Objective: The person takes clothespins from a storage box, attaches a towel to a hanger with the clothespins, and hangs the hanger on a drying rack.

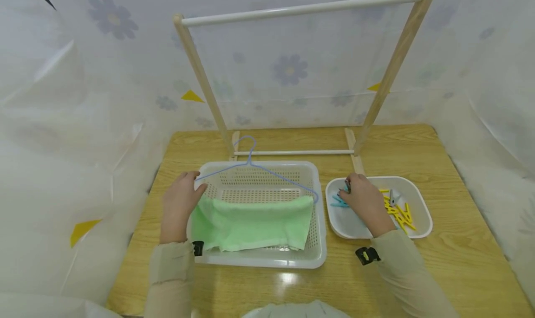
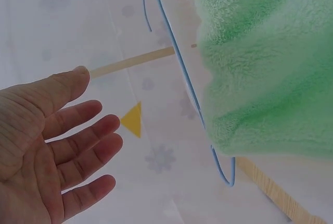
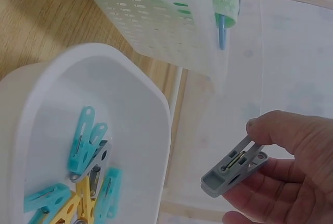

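Note:
A light green towel point(image 1: 259, 223) hangs over a blue wire hanger point(image 1: 249, 156), both lying across a white perforated basket point(image 1: 322, 243). My left hand point(image 1: 179, 204) is beside the hanger's left end, above the basket's left edge; in the left wrist view its fingers are spread loosely, apart from the hanger, and hold nothing. Above a white tub point(image 1: 427, 218), my right hand point(image 1: 368, 204) pinches a grey clothespin point(image 3: 223, 174) between thumb and fingers. In the tub lie yellow clothespins point(image 1: 403, 216), blue clothespins point(image 3: 83, 140) and some grey ones.
A wooden rack point(image 1: 393, 62) with a white top bar point(image 1: 301, 10) stands behind the basket on the wood-grain table point(image 1: 451, 243). Pale flower-patterned sheeting point(image 1: 334, 109) surrounds the table on the back and sides.

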### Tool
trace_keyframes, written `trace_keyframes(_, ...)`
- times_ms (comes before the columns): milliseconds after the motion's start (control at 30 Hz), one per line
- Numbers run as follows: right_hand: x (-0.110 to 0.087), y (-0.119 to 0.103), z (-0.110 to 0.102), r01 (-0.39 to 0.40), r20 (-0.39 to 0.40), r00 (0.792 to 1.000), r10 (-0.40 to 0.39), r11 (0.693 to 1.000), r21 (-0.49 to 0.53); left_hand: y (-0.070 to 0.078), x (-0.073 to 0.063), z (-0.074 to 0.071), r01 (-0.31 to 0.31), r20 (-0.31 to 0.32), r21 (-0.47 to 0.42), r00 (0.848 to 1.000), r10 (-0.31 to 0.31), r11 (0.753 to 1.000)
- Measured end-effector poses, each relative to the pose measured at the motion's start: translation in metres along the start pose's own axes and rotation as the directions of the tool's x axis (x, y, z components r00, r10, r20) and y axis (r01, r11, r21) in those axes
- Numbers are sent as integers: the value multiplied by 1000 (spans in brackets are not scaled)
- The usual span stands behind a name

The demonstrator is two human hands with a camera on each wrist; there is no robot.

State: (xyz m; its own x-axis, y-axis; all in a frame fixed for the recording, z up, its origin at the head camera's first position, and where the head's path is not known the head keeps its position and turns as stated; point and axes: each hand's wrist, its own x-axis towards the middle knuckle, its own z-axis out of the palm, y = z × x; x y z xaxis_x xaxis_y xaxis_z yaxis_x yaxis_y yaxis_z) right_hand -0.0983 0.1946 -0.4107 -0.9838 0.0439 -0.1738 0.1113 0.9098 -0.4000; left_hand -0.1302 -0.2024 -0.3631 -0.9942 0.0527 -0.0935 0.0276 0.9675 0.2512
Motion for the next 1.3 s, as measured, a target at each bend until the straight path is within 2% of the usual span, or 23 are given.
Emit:
trace_keyframes(333, 1, 0, 0, 20, -27, 999, -20, 1000, -10, 6, 5, -1, -19, -3, 21, 1000, 19, 1000)
trace_keyframes(633, 0, -1, -2, 14, -15, 1000, -14, 1000, -16, 10, 10, 4, -72, -42, 38, 996, 74, 997)
trace_keyframes(867, 0, -4, -4, 3, 13, 1000, -3, 1000, -20, 14, 14, 6, -74, -10, 51, 997, 75, 996)
trace_keyframes(1300, -2, -10, -6, 29, -32, 999, -29, 1000, -6, 24, 24, 11, -92, 24, 41, 996, 91, 995)
